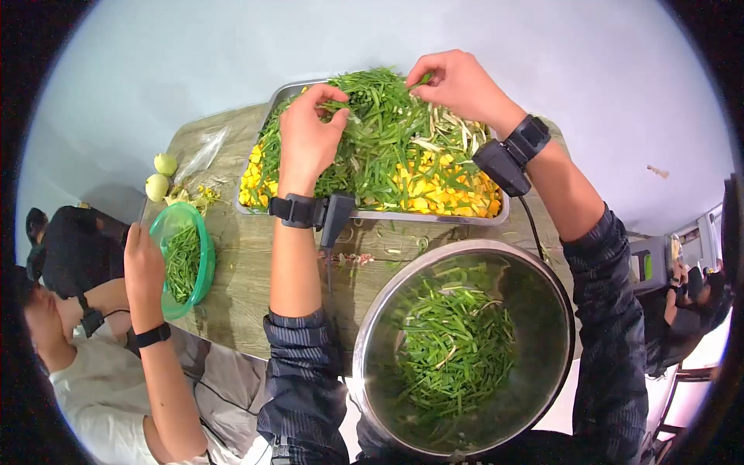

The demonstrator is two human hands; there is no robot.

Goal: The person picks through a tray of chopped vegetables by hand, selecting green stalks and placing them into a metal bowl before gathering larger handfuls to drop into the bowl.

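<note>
A metal tray [372, 215] holds a heap of cut green stalks [380, 147], yellow cubes [446, 186] and pale strips [457, 128]. Over the heap's left part is my left hand [311, 136], thumb and fingers curled round some green stalks. My right hand [457, 85] is at the tray's far edge, right of the heap's top, with a bit of green pinched between thumb and fingers. Nearer to me, a large steel bowl [542, 341] has more cut green stalks [457, 349] in its bottom.
At the left, a co-worker's hand [143, 260] is beside a green basket [208, 260] of cut greens. Two pale round vegetables [157, 187] and a clear plastic bag [203, 155] lie at the table's [240, 279] left end. Scraps are scattered before the tray. Other people are at the far right.
</note>
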